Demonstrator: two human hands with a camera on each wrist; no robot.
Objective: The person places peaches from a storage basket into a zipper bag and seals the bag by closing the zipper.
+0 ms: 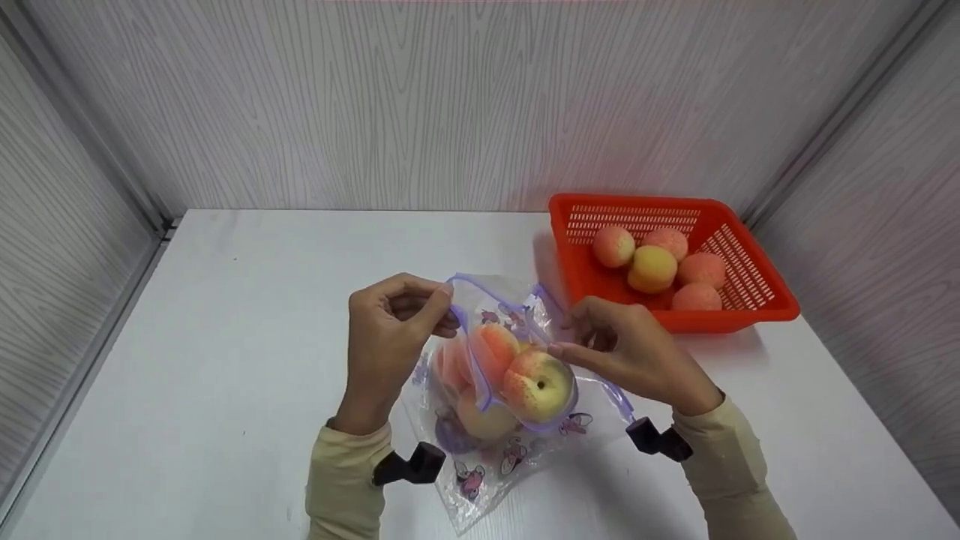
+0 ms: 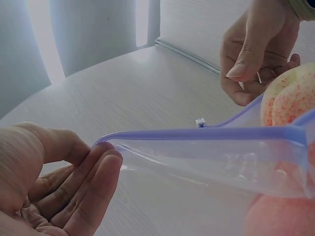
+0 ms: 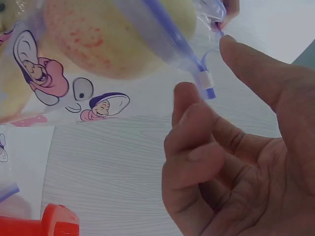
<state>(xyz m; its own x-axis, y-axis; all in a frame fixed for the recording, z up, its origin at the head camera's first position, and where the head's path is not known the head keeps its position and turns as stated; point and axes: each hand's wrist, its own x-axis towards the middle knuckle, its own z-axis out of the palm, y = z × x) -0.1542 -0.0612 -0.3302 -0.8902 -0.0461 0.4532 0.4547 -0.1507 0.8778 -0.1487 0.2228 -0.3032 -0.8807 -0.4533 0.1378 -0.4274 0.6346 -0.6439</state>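
A clear zip bag [image 1: 517, 450] with purple edging and printed cartoon figures holds several peaches. One yellow-red peach [image 1: 538, 384] sits at the bag's mouth; others, like the pink peach [image 1: 493, 352], lie deeper behind the plastic. My left hand [image 1: 397, 322] pinches the purple rim between thumb and fingers at the mouth's left side. On the opposite side is my right hand [image 1: 630, 349], its thumb at the rim near the front peach. In the right wrist view, the right hand's fingers [image 3: 189, 147] stand apart from its thumb, beside a white-tipped purple strip [image 3: 205, 81].
A red plastic basket [image 1: 776, 304] stands at the back right with several peaches [image 1: 652, 268] in it. Another purple strip [image 1: 616, 396] lies on the white table [image 1: 187, 360] by the right hand. Wood-grain panels [image 1: 360, 105] enclose the table's back and sides.
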